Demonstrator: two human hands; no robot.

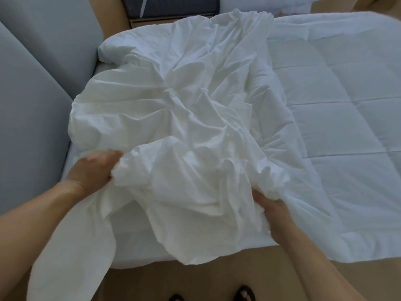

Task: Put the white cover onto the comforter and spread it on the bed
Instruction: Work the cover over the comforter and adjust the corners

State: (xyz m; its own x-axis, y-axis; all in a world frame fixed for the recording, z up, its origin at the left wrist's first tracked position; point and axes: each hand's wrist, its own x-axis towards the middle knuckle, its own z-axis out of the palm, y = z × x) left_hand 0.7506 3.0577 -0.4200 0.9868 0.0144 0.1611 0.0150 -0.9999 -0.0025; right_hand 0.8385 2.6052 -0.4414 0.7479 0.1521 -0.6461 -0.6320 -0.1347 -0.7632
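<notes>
The white cover (173,101) lies crumpled over the left half of the bed, its near edge bunched up and hanging over the bed's foot. The quilted white comforter (338,88) lies flat on the right half, partly under the cover. My left hand (95,168) grips a bunched fold of the cover at the near left. My right hand (273,211) grips the cover's bunched edge at the near right, with its fingers tucked under the cloth.
A grey wall (32,94) runs close along the bed's left side. A white pillow (260,5) and a dark cushion (169,5) lie at the head. Wooden floor (206,276) and my feet in dark sandals (245,292) are below.
</notes>
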